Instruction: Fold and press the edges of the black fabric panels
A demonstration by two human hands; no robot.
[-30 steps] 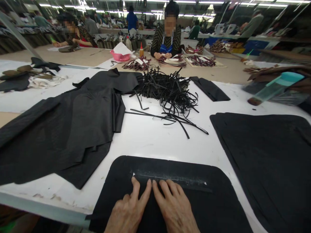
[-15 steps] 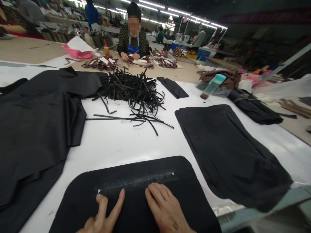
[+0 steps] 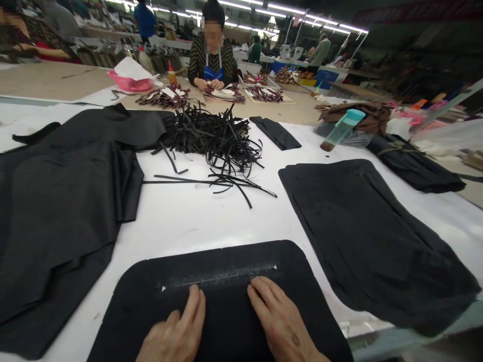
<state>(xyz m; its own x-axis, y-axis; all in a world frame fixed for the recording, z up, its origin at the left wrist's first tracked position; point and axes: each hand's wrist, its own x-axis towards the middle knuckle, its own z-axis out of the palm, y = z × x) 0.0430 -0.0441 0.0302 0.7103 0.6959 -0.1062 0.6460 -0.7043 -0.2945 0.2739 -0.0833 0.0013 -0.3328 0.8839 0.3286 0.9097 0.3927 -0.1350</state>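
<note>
A black rounded panel (image 3: 226, 332) of leather-like material lies flat at the table's near edge. Along its upper part runs a dull, whitish smeared band (image 3: 222, 276) with a thin pale line, a small white triangle at each end. My left hand (image 3: 177, 324) rests on the panel, index and middle fingers stretched to the line, the others bent. To its right my right hand (image 3: 281, 319) lies with extended fingers close together, tips just below the band. Neither hand visibly lifts anything. What is under the fingertips is hidden.
Black panels (image 3: 362, 226) are stacked at right, and large black sheets (image 3: 64, 201) lie at left. Beyond are a heap of black strips (image 3: 215, 133), a folded black piece (image 3: 277, 133) and a teal-lidded bottle (image 3: 341, 130). A co-worker (image 3: 211, 55) sits across the table.
My left hand has drawn its spread thumb and index finger in, and its fingertips now meet the line. The right hand has slid slightly right along the band. The view has shifted a little.
</note>
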